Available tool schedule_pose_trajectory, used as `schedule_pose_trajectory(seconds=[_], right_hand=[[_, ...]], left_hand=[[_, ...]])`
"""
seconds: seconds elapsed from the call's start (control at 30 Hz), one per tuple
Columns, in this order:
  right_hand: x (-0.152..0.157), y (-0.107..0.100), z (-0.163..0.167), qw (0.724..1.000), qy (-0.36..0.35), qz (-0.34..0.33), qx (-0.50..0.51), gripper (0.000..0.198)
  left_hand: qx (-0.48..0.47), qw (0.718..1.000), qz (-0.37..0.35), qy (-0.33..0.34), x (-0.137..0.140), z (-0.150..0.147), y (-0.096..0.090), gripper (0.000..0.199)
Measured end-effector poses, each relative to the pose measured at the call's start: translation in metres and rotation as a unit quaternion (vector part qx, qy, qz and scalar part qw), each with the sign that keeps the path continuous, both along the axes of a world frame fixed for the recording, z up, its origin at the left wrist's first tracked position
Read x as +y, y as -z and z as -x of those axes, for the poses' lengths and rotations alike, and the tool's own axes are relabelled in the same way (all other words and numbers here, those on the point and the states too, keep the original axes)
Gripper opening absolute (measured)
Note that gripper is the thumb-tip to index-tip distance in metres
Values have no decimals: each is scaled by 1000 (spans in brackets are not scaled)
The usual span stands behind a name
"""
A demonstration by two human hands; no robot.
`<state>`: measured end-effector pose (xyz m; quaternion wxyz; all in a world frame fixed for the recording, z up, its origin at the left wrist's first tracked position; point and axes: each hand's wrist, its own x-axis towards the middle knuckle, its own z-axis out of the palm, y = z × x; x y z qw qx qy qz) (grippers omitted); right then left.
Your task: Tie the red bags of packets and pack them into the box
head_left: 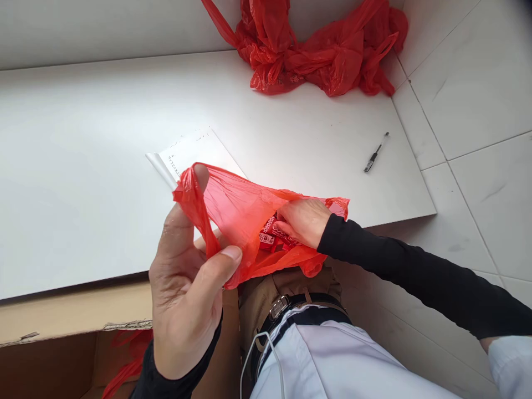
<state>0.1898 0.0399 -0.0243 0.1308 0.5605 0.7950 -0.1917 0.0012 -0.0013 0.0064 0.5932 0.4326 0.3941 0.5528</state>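
Note:
A thin red plastic bag [245, 216] is stretched between my hands, its mouth facing me. My left hand [187, 277] grips the bag's left rim and handle, with the handle looped over a fingertip and the thumb pressing on the edge. Inside the bag lie several small red packets [268, 238] with white print. My right hand [305, 219] reaches into the mouth, its fingers curled down on a red packet. The fingertips are partly hidden among the packets and the bag's folds.
Crumpled red plastic bags [320, 55] lie along the back of the white table [83, 166]. Handwritten paper [199, 149] sits behind the bag, a black pen [376, 152] to the right. An open cardboard box [75, 310] with red plastic inside stands at the lower left.

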Motion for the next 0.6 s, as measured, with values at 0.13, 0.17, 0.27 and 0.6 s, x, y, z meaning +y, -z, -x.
schedule_pose_trajectory(seconds=[0.13, 0.17, 0.27, 0.6], right_hand=[[0, -12, -1, 996, 30, -50, -59, 22], [-1, -15, -1, 994, 40, -62, -82, 22], [-4, -22, 3, 987, 61, -92, -120, 23], [-19, 9, 18, 997, -67, -15, 27, 16]], left_hand=[[-1, 1000, -5, -26, 2, -2, -4, 71], [0, 999, -5, -32, 3, -3, -4, 72], [2, 999, -6, -37, 3, -4, -5, 71], [20, 997, 41, -62, -2, -1, -5, 63]])
